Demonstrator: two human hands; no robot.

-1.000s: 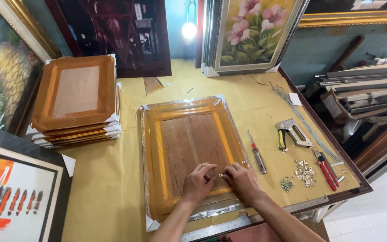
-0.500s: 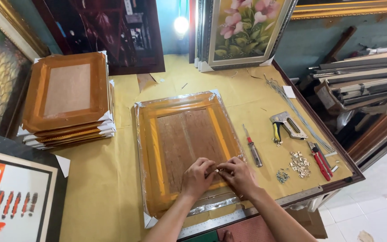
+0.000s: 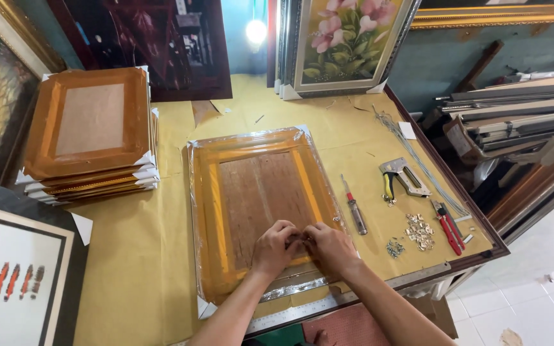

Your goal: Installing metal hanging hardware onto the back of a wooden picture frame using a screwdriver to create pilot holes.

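Both hands sit together on the back of a wrapped picture frame (image 3: 261, 208) lying face down on the table (image 3: 136, 269). Left hand (image 3: 276, 247) and right hand (image 3: 328, 248) meet at the lower edge of the brown backing board (image 3: 261, 192), fingers curled inward and fingertips pinched on something small between them; too small to tell what. The frame extends away from the fingertips, its near edge just under the wrists. Right of the right hand's fingers: screwdriver (image 3: 354, 206) close by, then small metal bits (image 3: 420, 230), red pliers (image 3: 449, 224), staple gun (image 3: 402, 177). Well left of the left hand's fingers: stack of frames (image 3: 91, 131). Metal ruler (image 3: 302, 307) lies under the forearms.
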